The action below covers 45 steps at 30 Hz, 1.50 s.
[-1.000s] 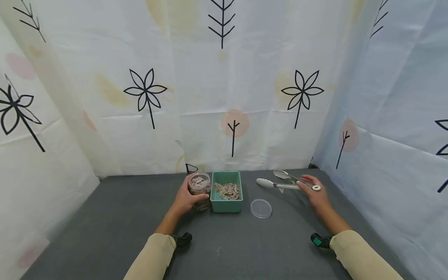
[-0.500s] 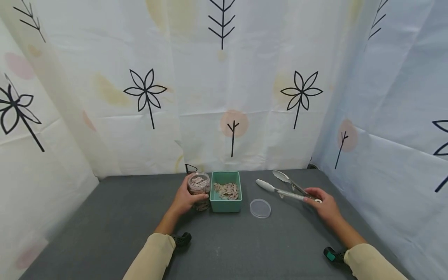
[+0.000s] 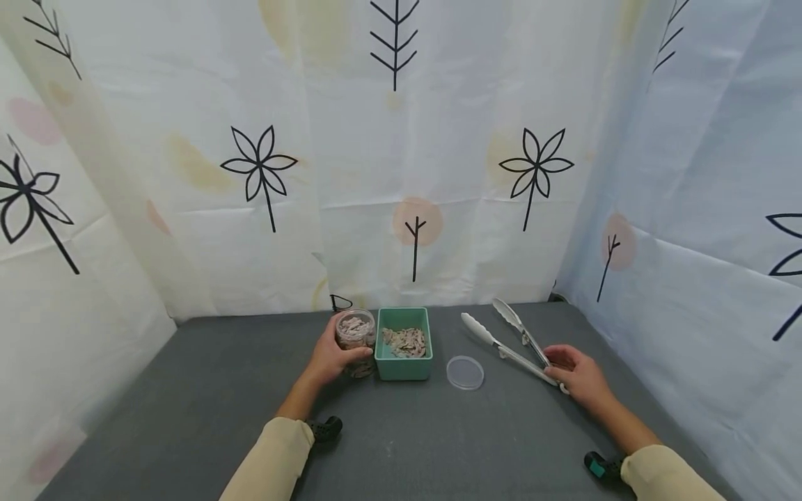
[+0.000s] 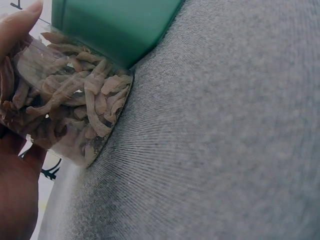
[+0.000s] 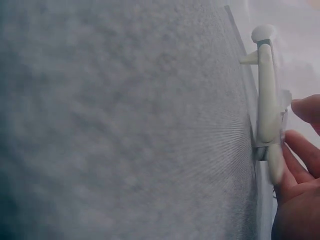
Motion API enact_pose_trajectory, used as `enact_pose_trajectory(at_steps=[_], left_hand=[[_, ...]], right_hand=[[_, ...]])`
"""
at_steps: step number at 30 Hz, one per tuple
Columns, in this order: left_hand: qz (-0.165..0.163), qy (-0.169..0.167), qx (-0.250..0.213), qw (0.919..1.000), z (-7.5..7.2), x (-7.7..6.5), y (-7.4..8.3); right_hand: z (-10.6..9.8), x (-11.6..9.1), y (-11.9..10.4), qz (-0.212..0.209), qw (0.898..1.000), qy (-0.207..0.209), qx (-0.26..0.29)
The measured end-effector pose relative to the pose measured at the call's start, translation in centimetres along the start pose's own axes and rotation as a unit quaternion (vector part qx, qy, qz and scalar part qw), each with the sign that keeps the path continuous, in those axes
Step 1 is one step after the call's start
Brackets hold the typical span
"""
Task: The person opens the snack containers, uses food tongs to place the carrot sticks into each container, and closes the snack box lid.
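Note:
My left hand point(image 3: 332, 356) grips a clear jar point(image 3: 356, 332) standing upright on the table, its fingers curled round the side. Dried, brownish curled strips point(image 4: 95, 90) fill the jar. Close against its right side stands a green rectangular bin point(image 3: 404, 369) with more of these strips point(image 3: 406, 342) inside. On the right, my right hand point(image 3: 583, 379) holds white-and-metal tongs point(image 3: 526, 362) near the hinge end, thumb and fingers about one arm. The tongs lie low over the table, spread apart, scalloped tips pointing away to the back left.
A clear round lid point(image 3: 466, 373) lies flat between the bin and the tongs. The dark grey table point(image 3: 401, 445) ends at white printed fabric point(image 3: 351, 174) hung at the back and both sides.
My right hand has moved right and toward me, turning the tongs so their tips point farther back. The left hand, jar and bin have stayed in place.

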State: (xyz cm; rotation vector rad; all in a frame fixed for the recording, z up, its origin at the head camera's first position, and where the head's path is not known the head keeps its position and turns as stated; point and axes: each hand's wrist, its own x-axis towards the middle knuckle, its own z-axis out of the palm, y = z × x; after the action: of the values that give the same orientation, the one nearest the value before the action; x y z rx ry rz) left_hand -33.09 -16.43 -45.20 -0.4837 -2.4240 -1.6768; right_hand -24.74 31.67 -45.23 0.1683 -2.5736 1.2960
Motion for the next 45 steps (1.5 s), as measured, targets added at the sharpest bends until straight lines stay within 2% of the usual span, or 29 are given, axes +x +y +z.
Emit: enact_pose_trajectory(at_steps=[13,24,34,40,45], left_hand=[[0.000,-0.012,0.032,0.9994,-0.4,0.0,0.2],[0.002,-0.010,0.031,0.9995,-0.3,-0.1,0.2],[0.002,-0.006,0.028,0.9996,-0.2,0.1,-0.2],[-0.005,-0.008,0.026,0.9996,-0.1,-0.1,-0.1],[-0.006,-0.005,0.030,0.9995,-0.2,0.0,-0.1]], right_hand=[[0.6,-0.6,-0.8,0.003,1.000,-0.013,-0.014],[0.9,-0.3,-2.3,0.045,0.998,-0.016,-0.029],[1.2,0.9,-5.0,-0.019,0.999,0.011,-0.037],[2.2,1.6,-6.7,-0.055,0.997,0.032,-0.044],[3.5,2.3,-7.2,-0.081,0.996,0.032,-0.033]])
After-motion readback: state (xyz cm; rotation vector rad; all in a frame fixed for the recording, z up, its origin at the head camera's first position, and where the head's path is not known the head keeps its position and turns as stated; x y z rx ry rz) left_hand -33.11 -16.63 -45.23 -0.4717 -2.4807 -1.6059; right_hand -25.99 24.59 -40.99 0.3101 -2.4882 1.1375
